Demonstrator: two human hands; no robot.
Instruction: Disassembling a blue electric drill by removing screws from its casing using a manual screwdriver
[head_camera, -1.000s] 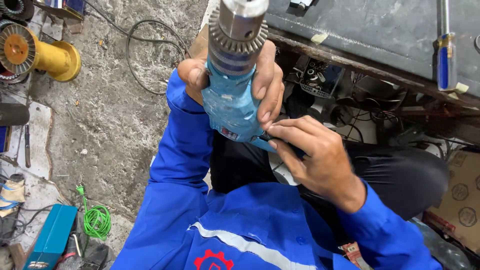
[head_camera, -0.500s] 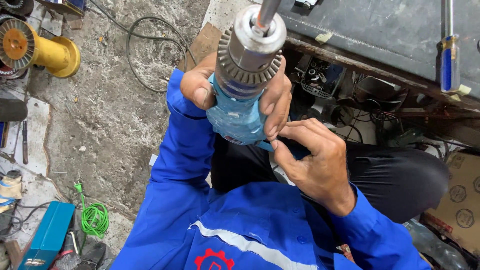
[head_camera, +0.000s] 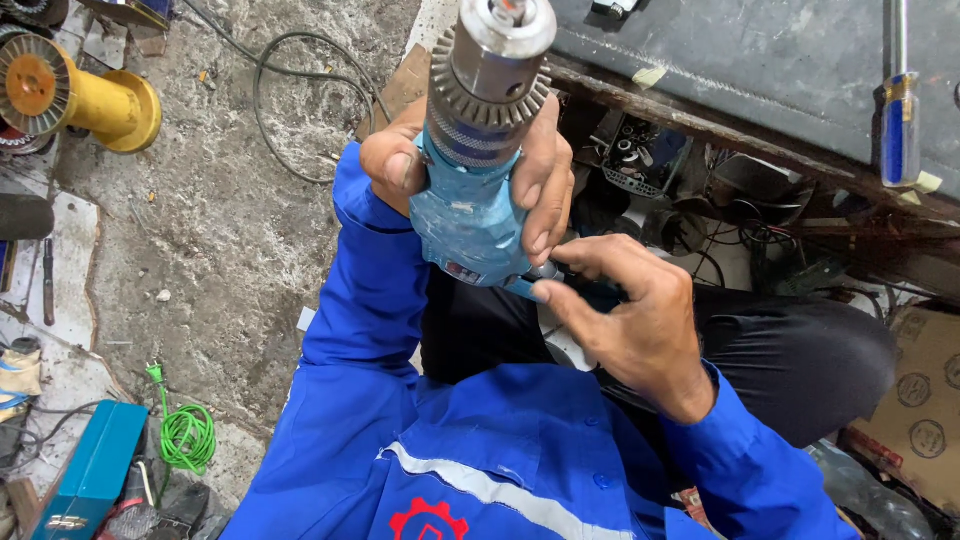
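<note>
Left hand (head_camera: 455, 160) is wrapped tight around the blue drill (head_camera: 470, 215), chuck (head_camera: 490, 75) pointing up over the lap. Keep it steady while the right hand (head_camera: 630, 320) pinches a small part at the housing's lower edge.

Even, bright daylight, no hard shadows; the recess under the far right bench (head_camera: 760, 150) is dim. Mild sheen on the drill chuck (head_camera: 492, 70), which looms large and slightly soft near the lens. Wide-angle stretching at the edges; centre sharp
</note>
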